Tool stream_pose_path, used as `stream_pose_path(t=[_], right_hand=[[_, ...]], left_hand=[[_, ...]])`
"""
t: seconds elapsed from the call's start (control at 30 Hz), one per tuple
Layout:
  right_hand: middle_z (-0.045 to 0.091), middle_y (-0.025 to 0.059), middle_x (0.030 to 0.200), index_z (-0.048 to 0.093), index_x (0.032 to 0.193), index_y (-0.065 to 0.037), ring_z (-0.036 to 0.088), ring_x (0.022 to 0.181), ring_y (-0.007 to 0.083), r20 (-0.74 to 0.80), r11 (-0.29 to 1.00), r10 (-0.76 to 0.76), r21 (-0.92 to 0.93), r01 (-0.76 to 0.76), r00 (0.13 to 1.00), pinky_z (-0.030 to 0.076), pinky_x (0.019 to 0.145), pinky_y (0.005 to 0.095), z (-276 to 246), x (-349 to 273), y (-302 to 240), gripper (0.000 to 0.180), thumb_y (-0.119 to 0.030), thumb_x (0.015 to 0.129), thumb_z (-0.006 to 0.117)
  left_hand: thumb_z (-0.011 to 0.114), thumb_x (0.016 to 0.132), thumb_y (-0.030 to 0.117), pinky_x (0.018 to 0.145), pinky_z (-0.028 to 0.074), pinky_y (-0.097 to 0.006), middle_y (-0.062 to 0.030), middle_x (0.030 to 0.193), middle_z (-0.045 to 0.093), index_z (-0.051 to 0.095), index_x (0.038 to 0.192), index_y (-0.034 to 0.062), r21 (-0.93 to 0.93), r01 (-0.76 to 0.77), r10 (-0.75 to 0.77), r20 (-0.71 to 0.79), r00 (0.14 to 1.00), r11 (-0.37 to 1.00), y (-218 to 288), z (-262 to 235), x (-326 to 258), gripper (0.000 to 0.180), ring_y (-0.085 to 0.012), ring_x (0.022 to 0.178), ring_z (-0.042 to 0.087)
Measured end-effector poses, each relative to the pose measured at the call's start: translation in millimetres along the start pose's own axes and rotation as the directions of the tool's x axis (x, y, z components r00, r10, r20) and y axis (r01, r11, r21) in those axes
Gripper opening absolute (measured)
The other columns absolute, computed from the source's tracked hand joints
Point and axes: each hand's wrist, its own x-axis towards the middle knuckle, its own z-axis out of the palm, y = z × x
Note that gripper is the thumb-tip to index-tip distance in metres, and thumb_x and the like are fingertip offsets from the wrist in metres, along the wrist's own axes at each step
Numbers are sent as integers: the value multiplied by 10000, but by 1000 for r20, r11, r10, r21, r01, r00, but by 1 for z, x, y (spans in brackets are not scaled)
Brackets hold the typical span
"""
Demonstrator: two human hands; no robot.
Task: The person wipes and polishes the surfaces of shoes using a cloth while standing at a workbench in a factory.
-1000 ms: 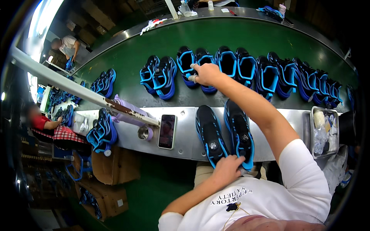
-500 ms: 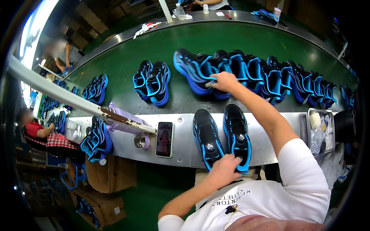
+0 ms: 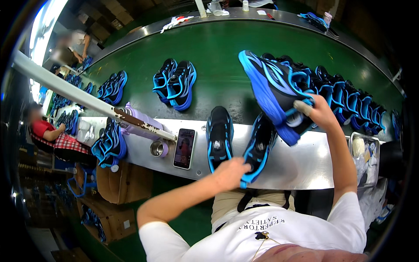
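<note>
My right hand [image 3: 318,112] grips a black and blue sneaker [image 3: 276,89] by its heel. That sneaker hangs tilted above the edge of the green belt, its thick blue sole turned toward the left. On the metal ledge before me stand two matching sneakers, a left one [image 3: 220,135] and a right one [image 3: 260,142], toes pointing away. My left hand [image 3: 231,173] is closed at the heel opening of the right one, fingers curled against its collar. The held sneaker partly covers that shoe's toe.
Rows of sneakers [image 3: 349,98] line the green belt [image 3: 218,48] at right; another pair [image 3: 176,85] stands left. A phone [image 3: 184,148], metal cup [image 3: 159,149], lilac bottle [image 3: 142,122] and slanting white pole [image 3: 83,98] are left. A tray [image 3: 366,159] sits right. Co-workers sit at far left.
My right hand has lifted the sneaker off the belt and brought it nearer and rightward. The two ledge sneakers have shifted left and spread at the toes, and my left hand has moved left.
</note>
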Motion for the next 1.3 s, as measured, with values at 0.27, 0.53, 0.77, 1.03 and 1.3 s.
stream_pose_path(t=[0.27,0.53,0.77,1.03,1.3], right_hand=[[462,-42,646,553,723,-23,400,615,60,-6,984,17,177,-16,1000,334,540,240,-27,-89,-13,298,-218,847,741],[592,112,668,692,896,-45,575,595,280,74,944,-188,-262,201,979,448,555,362,28,-125,-17,338,-298,712,820],[576,178,838,614,1142,-103,611,663,361,448,895,-186,-291,339,875,516,606,428,125,-160,-10,440,-157,713,698],[633,87,964,621,1203,-143,624,848,232,26,813,-473,-373,448,881,528,733,353,70,-144,-41,516,-131,709,770],[700,105,927,671,1078,-67,673,840,283,-26,971,-217,-104,213,976,541,766,356,97,-111,21,343,-5,742,708]], left_hand=[[747,678,198,822,505,-469,-153,984,621,671,959,107,375,138,-128,-52,990,917,-86,-104,79,304,-335,981,612],[571,706,-14,814,478,-381,-166,1125,613,587,1167,33,-274,16,-198,-654,730,962,-41,-43,25,463,-334,1027,571],[568,755,-23,863,472,-314,-137,1374,494,407,1438,78,-615,78,-423,-438,794,784,19,53,-29,708,-255,1209,518],[725,757,107,861,454,-369,-141,1249,579,459,1389,78,-197,163,-253,-650,717,967,45,13,-24,687,-292,1106,543],[557,639,-107,871,476,-399,-117,1082,645,622,1134,53,-102,51,-106,-657,746,993,29,17,6,525,-341,982,568]])
